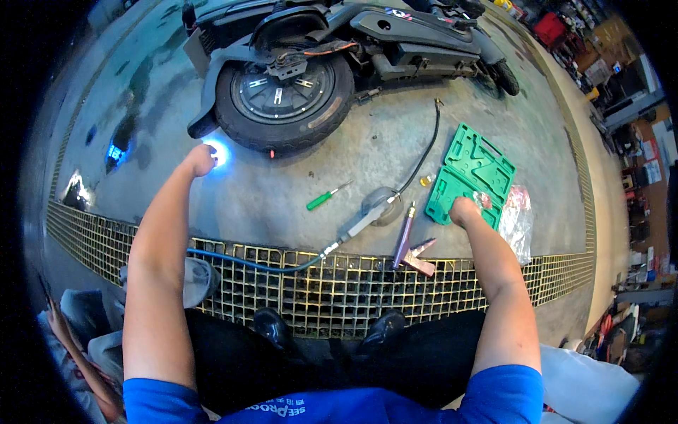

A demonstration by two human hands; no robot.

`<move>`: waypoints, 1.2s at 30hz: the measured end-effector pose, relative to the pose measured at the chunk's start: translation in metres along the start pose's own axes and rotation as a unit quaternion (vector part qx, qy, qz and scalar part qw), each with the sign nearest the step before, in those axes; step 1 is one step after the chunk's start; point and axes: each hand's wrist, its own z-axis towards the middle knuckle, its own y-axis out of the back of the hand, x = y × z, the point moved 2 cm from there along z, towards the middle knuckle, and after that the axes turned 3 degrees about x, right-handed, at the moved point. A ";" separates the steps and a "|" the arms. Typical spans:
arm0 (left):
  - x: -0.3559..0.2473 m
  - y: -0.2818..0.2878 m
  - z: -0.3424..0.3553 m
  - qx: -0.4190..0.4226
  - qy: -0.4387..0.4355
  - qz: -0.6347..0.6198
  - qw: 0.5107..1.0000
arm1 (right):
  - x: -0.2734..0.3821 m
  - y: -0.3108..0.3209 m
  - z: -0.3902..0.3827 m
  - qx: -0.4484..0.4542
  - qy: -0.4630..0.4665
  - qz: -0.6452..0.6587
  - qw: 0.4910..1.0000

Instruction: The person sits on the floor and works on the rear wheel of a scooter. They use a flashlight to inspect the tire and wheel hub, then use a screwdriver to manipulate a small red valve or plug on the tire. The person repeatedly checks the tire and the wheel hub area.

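My left hand (203,161) is closed round a small lit flashlight (217,153), whose glare hides its shape. It is beside the black tyre (240,136) of a scooter (424,42) lying on its side. A short red piece (272,153) sticks out of the tread. My right hand (464,210) reaches down over the lower half of an open green tool case (480,162). Its fingers are curled beside a small clear packet (484,200); anything between them is hidden. A green-handled screwdriver (327,196) lies on the floor between my hands.
An air inflator (364,220) with a black hose lies in the middle, its blue air line (254,267) running left. Right of it is a purple gun-like tool (404,244). A clear plastic bag (518,226) touches the case. Yellow floor grating (304,283) crosses before my shoes.
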 end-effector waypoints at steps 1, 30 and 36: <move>-0.018 0.012 0.003 -0.020 0.028 -0.019 0.999 | -0.006 -0.004 -0.001 -0.008 -0.005 0.001 1.000; -0.175 0.076 -0.003 -0.018 0.071 0.032 0.997 | 0.288 0.153 -0.068 -0.239 0.373 0.292 0.848; -0.192 0.089 0.002 -0.008 0.039 0.038 0.998 | 0.193 0.064 -0.037 -0.194 0.343 0.197 0.898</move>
